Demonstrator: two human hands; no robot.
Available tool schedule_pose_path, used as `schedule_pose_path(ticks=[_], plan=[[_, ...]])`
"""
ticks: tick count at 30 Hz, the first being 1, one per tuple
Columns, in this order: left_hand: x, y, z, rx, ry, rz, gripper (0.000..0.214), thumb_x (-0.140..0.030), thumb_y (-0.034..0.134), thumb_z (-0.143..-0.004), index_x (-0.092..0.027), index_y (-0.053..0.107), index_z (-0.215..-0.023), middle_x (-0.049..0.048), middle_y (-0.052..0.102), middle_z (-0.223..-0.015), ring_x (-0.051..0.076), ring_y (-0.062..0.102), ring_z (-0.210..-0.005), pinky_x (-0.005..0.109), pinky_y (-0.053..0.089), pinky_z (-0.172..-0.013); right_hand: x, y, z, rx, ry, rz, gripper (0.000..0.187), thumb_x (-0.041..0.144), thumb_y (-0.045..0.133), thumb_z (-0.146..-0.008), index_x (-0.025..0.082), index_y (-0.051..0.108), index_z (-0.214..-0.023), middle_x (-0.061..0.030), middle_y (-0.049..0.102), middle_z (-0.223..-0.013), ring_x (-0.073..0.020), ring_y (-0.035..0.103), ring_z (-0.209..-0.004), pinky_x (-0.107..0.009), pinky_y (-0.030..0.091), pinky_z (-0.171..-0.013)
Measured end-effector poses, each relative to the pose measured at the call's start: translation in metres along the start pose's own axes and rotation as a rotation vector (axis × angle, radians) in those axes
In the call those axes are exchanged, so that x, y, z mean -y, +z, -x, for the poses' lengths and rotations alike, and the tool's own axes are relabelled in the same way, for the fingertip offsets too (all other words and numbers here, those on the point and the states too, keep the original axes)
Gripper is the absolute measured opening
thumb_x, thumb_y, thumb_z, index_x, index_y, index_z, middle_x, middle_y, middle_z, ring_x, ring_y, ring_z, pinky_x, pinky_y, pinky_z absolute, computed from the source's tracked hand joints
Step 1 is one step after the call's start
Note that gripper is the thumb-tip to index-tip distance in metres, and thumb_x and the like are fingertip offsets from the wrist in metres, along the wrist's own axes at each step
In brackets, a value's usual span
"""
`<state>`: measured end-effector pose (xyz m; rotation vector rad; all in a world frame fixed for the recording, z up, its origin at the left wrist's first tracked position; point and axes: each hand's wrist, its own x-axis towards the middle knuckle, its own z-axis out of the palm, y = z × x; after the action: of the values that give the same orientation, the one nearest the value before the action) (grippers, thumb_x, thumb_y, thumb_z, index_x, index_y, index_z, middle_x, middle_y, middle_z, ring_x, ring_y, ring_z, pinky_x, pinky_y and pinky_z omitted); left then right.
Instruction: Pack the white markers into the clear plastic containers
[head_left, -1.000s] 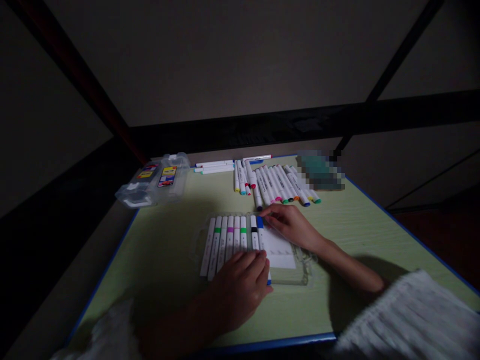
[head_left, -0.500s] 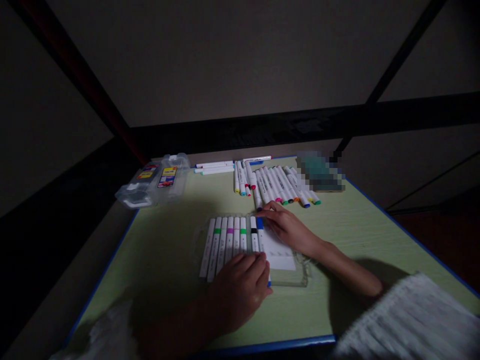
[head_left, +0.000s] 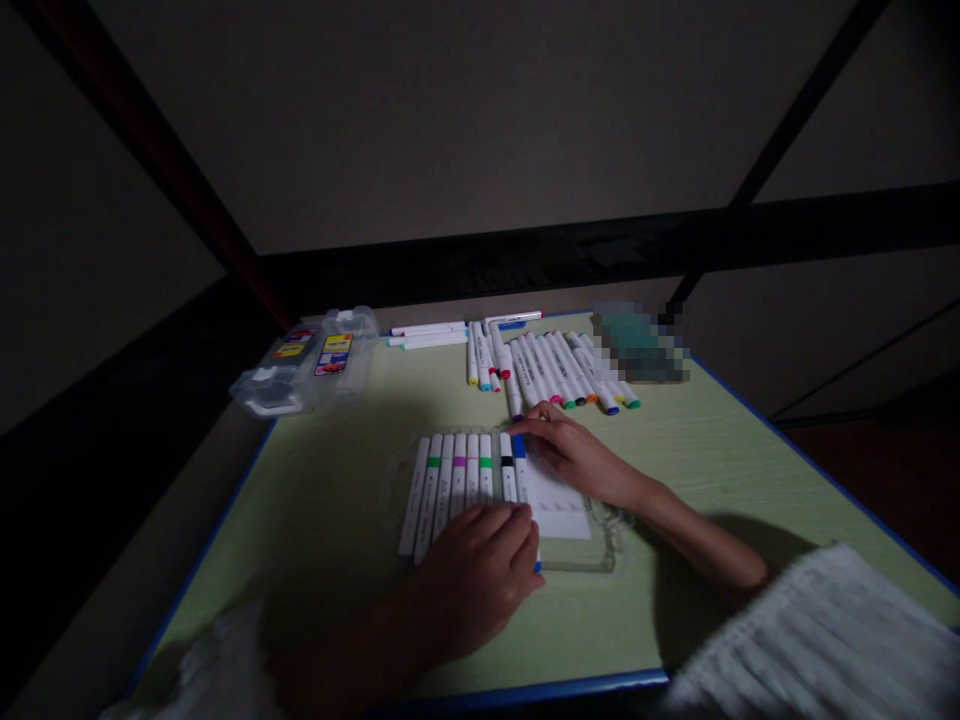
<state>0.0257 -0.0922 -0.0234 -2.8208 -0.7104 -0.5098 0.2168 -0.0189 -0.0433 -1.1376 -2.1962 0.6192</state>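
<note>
On the pale green bench in the head view, I see a clear case at far left with two yellow-and-purple labels; their lettering is too small for me to read. Small dark print runs along the loose markers and the tray markers, likewise illegible.

The blue-ended marker lies in the clear tray, right of a black-banded marker and beside a white sheet. My left hand is palm down, fingers bent together over its lower end. My right hand reaches in from the right, wrist low, index finger extended to its upper end, the other fingers curled under. Both sets of fingers look nearly closed, but I cannot tell whether either grips the marker or merely presses on it.
</note>
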Motion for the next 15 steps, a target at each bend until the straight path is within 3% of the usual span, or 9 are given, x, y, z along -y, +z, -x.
schedule_pose_path(ticks=[15], plan=[[-0.0001, 0.0013, 0.0002, -0.012, 0.006, -0.002, 0.029, -0.034, 0.057, -0.082, -0.009, 0.058, -0.097, 0.0090, 0.064, -0.101, 0.020, 0.057, -0.091, 0.031, 0.046, -0.076, 0.0008, 0.0005, 0.0002, 0.011, 0.013, -0.006, 0.038, 0.004, 0.037, -0.079, 0.017, 0.060, -0.107, -0.0077, 0.049, -0.093, -0.0180, 0.050, -0.088, -0.035, 0.042, -0.082]])
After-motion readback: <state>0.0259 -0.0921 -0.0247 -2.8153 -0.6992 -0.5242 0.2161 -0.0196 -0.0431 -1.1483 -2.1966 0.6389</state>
